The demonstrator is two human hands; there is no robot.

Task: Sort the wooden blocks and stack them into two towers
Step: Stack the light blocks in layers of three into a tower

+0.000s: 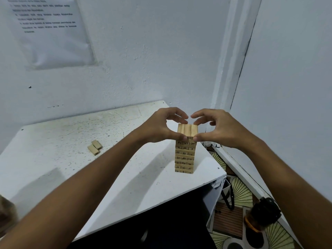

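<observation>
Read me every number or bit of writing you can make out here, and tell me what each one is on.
"37": block end near the top of the tall wooden block tower.
"52", "50", "15": block ends two rows lower.
Other tower numbers: too blurred.
White printed paper sheet on the wall: text too blurred.
Two loose wooden blocks: marks too small.

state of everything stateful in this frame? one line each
left hand: curled round the top layer of the tower, thumb on its near face
right hand: same from the other side, thumb on the near face
tower: upright, single column, near the table's right edge
top layer: three blocks side by side, flush
two loose blocks: lying flat, touching, left of the tower
table: white, speckled
</observation>
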